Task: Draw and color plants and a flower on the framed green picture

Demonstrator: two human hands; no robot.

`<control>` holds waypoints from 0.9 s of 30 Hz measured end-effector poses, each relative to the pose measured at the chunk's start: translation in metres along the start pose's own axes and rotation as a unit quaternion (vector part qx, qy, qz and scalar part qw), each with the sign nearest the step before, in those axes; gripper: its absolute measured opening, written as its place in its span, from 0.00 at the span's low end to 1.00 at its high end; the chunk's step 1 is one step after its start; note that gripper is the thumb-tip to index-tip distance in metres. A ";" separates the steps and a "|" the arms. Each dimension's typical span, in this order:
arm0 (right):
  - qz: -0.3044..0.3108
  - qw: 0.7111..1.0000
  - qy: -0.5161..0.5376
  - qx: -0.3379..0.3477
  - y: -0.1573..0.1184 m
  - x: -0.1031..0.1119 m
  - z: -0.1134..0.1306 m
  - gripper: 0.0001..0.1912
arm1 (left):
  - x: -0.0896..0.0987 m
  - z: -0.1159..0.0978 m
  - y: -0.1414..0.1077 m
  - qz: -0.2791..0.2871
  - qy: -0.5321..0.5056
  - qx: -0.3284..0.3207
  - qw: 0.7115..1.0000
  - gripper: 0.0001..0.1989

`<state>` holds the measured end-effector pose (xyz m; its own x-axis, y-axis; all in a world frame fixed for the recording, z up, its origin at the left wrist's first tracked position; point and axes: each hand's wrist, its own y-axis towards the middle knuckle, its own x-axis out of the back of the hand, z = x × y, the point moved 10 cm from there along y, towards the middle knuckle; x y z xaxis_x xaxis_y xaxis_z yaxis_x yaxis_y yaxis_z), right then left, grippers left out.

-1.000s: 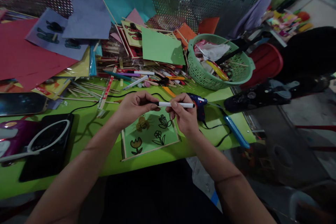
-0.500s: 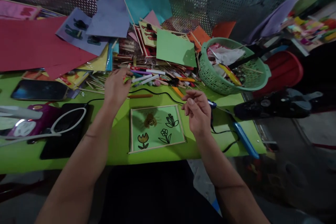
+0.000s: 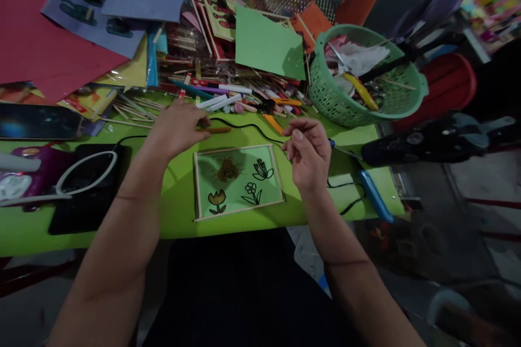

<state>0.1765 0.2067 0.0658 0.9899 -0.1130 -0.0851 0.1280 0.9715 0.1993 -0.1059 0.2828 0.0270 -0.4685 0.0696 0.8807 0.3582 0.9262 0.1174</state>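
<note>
My left hand (image 3: 179, 126) is at the brown pencil-like stick (image 3: 220, 130), its fingers curled over the left end; whether they grip it cannot be made out. To the right, my right hand (image 3: 307, 153) is raised palm inward beside the picture, fingers loosely curled and apart, with nothing visible in them. Between and below the hands lies a green picture (image 3: 238, 181) framed with thin sticks. It shows a brown animal face, a coloured tulip and two flowers in black outline. Behind my left hand are white markers (image 3: 226, 103) and an orange-handled tool (image 3: 272, 124).
A green basket (image 3: 325, 97) of odds and ends stands at the back right, a red tub (image 3: 451, 87) beyond it. A phone (image 3: 38, 122), a black tablet-like pad (image 3: 87, 211) and a glue gun-like black tool (image 3: 391, 152) lie around. Coloured papers (image 3: 268, 43) cover the back.
My left hand has come nearer, from the markers to the brown stick, and its fingers have lowered. My right hand keeps almost the same pose. The view has shifted, with the table higher in it.
</note>
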 end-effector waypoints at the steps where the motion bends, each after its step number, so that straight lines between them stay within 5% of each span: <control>1: 0.003 1.000 -0.005 0.002 0.000 0.000 0.000 0.14 | -0.001 0.000 0.000 0.003 0.001 -0.003 1.000 0.10; 9: 0.015 0.999 -0.034 0.028 0.000 0.002 -0.001 0.16 | -0.003 -0.014 -0.003 0.048 0.062 0.017 0.997 0.04; 17: 0.045 0.989 -0.114 0.084 -0.001 -0.003 0.006 0.16 | 0.009 -0.041 -0.006 0.021 0.027 0.028 0.999 0.04; 22: 0.153 0.935 -0.280 0.157 -0.008 -0.032 0.014 0.14 | 0.007 -0.086 -0.008 0.019 -0.091 -0.054 0.994 0.05; 27: 0.236 0.888 -0.355 0.172 -0.015 -0.049 -0.002 0.12 | -0.005 -0.111 -0.010 0.037 -0.164 -0.062 0.984 0.06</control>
<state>0.1259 0.1984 0.0653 0.7115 0.0690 0.6993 -0.4218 0.8379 0.3465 -0.0176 0.2325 0.0728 -0.6653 0.2707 0.6958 0.4881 0.8629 0.1310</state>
